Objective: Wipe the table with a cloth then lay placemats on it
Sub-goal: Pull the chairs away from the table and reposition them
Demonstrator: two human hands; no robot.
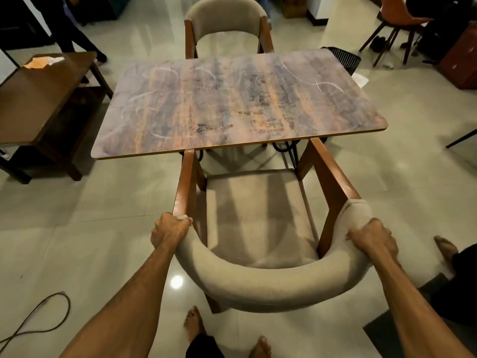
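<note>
A rectangular table (237,99) with a streaked brown and purple top stands in the middle of the view, with nothing on it. No cloth or placemat is in view. Right in front of me is a beige padded chair (258,282) with wooden arms, its seat facing the table's near edge. My left hand (170,229) grips the left end of the curved backrest. My right hand (371,239) grips the right end of the backrest.
A second beige chair (227,19) stands at the table's far side. A dark wooden side table (44,99) with papers is at the left. An orange chair (397,14) and a black basket (343,58) are at the back right. A cable (38,321) lies on the tiled floor.
</note>
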